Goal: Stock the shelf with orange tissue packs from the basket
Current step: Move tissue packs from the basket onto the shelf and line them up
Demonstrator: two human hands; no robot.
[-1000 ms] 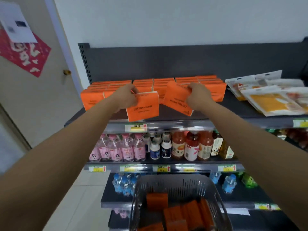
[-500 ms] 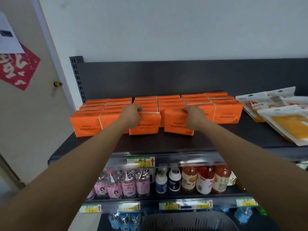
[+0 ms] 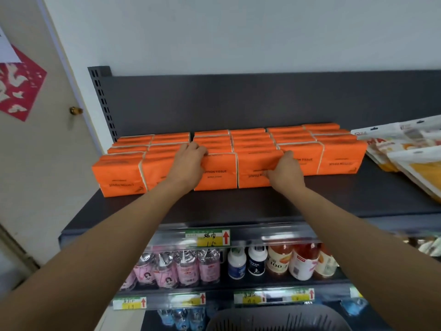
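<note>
Several rows of orange tissue packs fill the back of the dark top shelf (image 3: 238, 206). Two front packs stand side by side in the middle. My left hand (image 3: 188, 163) grips the left front pack (image 3: 219, 173) at its upper left corner. My right hand (image 3: 285, 173) holds the right front pack (image 3: 255, 168) at its right end. Both packs rest upright on the shelf, flush with the front row. Only the grey basket's rim (image 3: 274, 317) shows at the bottom edge; its contents are out of view.
White and yellow pouches (image 3: 410, 158) lie at the right end of the top shelf. On the shelf below stand pink bottles (image 3: 176, 271) and juice bottles (image 3: 296, 261), behind price tags (image 3: 207, 238). A door with a knob (image 3: 76, 110) is at the left.
Both hands carried a pack each from in front of the shelf edge and set them down into the front row. The view rose, so the basket dropped nearly out of frame.
</note>
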